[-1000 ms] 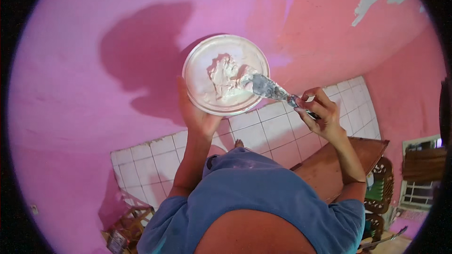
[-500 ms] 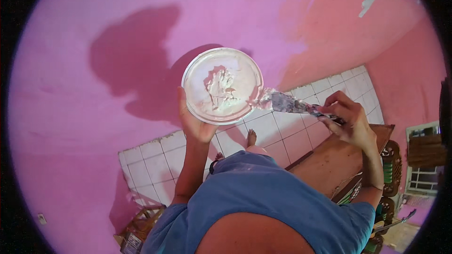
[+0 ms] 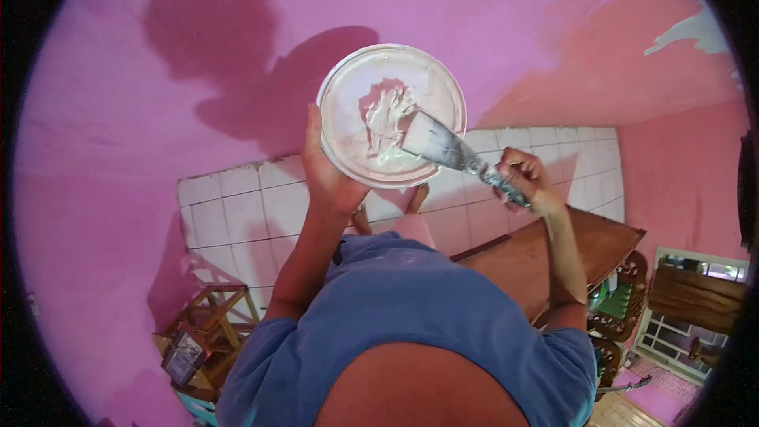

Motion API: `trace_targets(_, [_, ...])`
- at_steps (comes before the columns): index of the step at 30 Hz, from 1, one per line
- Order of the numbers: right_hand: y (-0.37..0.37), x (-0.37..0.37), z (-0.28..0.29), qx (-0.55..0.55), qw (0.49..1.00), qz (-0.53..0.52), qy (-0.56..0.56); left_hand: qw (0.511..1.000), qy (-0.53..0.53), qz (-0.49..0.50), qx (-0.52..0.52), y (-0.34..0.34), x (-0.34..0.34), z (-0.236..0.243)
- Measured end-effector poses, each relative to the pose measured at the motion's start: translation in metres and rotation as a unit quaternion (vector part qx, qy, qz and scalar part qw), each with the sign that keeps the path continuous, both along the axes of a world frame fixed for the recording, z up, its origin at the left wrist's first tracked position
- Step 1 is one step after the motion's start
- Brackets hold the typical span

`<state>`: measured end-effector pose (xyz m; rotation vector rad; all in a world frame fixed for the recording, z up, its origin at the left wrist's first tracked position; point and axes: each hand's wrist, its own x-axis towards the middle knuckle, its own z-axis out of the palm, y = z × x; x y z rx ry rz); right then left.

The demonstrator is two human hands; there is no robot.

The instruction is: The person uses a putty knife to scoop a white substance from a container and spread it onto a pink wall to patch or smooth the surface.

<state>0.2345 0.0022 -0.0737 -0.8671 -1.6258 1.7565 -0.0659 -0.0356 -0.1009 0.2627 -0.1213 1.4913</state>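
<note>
My left hand [image 3: 330, 172] grips a round white plate [image 3: 348, 111] from below, holding it up in front of the pink wall. A lump of white putty [image 3: 387, 115] lies on the plate. My right hand [image 3: 525, 179] is closed around the handle of a putty knife [image 3: 443, 145], its wide smeared blade lying in the putty at the plate's right side.
The pink wall [image 3: 198, 39] has a bare whitish patch [image 3: 696, 32] at the upper right. White floor tiles [image 3: 237, 221] lie below. A brown wooden table [image 3: 553, 257] stands at the right, a small wooden stool [image 3: 209, 320] at the lower left, and wooden chairs [image 3: 624, 308] at the right.
The plate and both hands have shifted in the view. The knife blade left the plate half a second ago and now lies back in the putty.
</note>
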Motion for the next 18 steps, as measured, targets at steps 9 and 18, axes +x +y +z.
trace_targets(9, [-0.111,0.038,0.033,0.128,0.961,-0.024,-0.243,0.992,-0.081,0.023,0.095,-0.097,0.017,-0.078])
trace_targets(18, [-0.016,0.062,0.138,0.142,0.922,-0.058,-0.356,0.991,-0.126,-0.038,0.022,0.002,0.037,-0.023])
